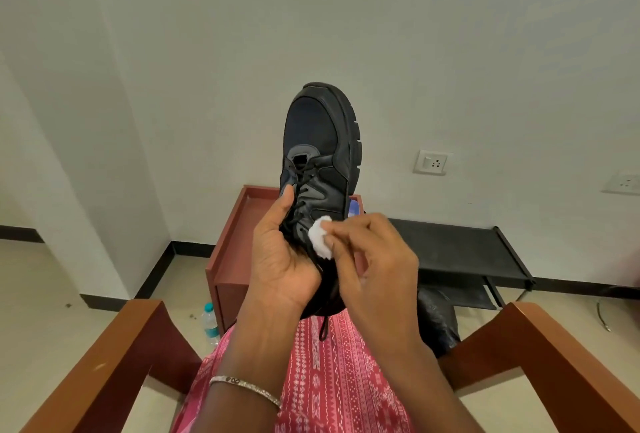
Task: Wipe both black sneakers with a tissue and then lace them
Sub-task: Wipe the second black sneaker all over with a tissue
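Note:
A black sneaker (320, 141) is held upright in front of me, toe pointing up, its laces partly threaded and one lace end dangling over my lap. My left hand (280, 252) grips it around the heel and lace area, thumb up along the tongue. My right hand (370, 259) pinches a small white wad of tissue (320, 237) and presses it against the sneaker's right side near the eyelets. A dark shape that may be the second sneaker (436, 318) lies on the floor to the right; I cannot tell for sure.
A reddish wooden table (239, 224) stands just behind the sneaker. A black low rack (460, 249) is along the wall at right. A plastic water bottle (210, 323) stands on the floor at left. Wooden chair arms (114, 356) flank my lap.

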The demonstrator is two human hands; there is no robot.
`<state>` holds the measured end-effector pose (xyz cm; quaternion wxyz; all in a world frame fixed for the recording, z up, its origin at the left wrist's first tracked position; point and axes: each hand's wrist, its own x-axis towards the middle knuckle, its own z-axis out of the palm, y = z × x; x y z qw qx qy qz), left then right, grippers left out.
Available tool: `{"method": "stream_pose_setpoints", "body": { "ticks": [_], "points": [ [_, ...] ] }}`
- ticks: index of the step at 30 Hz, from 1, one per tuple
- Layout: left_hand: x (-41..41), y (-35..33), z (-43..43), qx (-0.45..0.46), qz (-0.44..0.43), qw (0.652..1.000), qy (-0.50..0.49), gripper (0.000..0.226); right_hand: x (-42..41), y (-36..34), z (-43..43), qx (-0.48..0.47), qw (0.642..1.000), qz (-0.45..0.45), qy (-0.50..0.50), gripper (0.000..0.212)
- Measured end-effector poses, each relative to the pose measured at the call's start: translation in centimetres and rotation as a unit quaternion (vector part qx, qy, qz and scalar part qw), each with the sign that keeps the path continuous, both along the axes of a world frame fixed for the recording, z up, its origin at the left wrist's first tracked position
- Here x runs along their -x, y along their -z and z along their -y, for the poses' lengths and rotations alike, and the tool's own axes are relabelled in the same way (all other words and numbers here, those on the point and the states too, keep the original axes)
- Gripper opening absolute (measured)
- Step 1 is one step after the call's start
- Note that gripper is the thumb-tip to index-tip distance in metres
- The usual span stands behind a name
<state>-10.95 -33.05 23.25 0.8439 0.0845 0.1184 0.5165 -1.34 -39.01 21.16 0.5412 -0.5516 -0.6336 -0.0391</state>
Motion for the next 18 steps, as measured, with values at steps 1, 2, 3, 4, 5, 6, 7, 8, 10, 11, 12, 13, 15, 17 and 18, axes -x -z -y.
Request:
{"method": "stream_pose_setpoints", "body": {
  "ticks": [1, 2, 3, 4, 5, 6, 7, 8, 10, 11, 12, 13, 15, 17, 18],
  "points": [
    [-0.1, 0.0, 0.2, -0.001, -0.003, 1.000, 0.000, 0.038, -0.2, -0.5, -0.9, -0.009, 1.000, -0.008, 0.013, 0.017],
    [-0.2, -0.1, 0.3, -0.001, -0.002, 1.000, 0.001, 0.037, -0.3, -0.9, -1.6, -0.019, 0.999, -0.014, 0.023, 0.017],
    [-0.3, -0.1, 0.4, 0.002, -0.001, 1.000, -0.002, 0.036, -0.3, -1.1, -2.1, -0.026, 0.999, -0.016, 0.029, 0.016],
    [-0.2, 0.0, 0.3, 0.006, -0.001, 1.000, -0.004, 0.036, -0.1, -1.1, -2.2, -0.030, 0.999, -0.015, 0.029, 0.017],
    [-0.1, 0.0, 0.3, 0.007, -0.001, 1.000, -0.005, 0.036, 0.2, -0.9, -1.9, -0.030, 0.999, -0.011, 0.024, 0.018],
    [0.1, 0.1, 0.0, 0.008, 0.000, 1.000, -0.003, 0.037, 0.4, -0.5, -1.4, -0.028, 0.999, -0.006, 0.017, 0.019],
    [0.3, 0.1, -0.1, 0.005, 0.004, 1.000, 0.000, 0.038, 0.6, 0.1, -0.5, -0.024, 1.000, 0.000, 0.010, 0.021],
    [0.5, 0.2, -0.3, 0.006, 0.006, 1.000, -0.003, 0.038, 0.7, 0.8, 0.4, -0.018, 1.000, 0.005, 0.002, 0.023],
    [0.7, 0.6, -0.7, 0.012, 0.005, 1.000, -0.023, 0.035, 0.8, 1.9, 2.2, 0.001, 1.000, 0.013, -0.011, 0.028],
    [0.8, 0.7, -0.9, 0.013, 0.002, 0.999, -0.033, 0.034, 0.7, 2.3, 2.7, 0.009, 1.000, 0.012, -0.020, 0.028],
    [0.8, 0.8, -1.0, 0.014, 0.000, 0.999, -0.041, 0.035, 0.6, 2.4, 2.7, 0.014, 0.999, 0.008, -0.029, 0.028],
    [0.8, 0.7, -1.1, 0.015, 0.003, 0.999, -0.043, 0.034, 0.5, 2.2, 2.3, 0.014, 0.999, 0.003, -0.035, 0.026],
    [0.7, 0.6, -1.0, 0.013, 0.008, 0.999, -0.036, 0.034, 0.0, 1.3, 0.7, -0.003, 1.000, -0.004, -0.030, 0.023],
    [0.5, 0.4, -0.6, 0.012, 0.016, 1.000, -0.020, 0.037, -0.5, 0.0, -1.3, -0.023, 0.999, -0.015, -0.017, 0.022],
    [0.4, 0.4, -0.5, 0.011, 0.020, 1.000, -0.013, 0.038, -0.7, -0.5, -2.1, -0.029, 0.999, -0.019, -0.011, 0.022]
  ]
}}
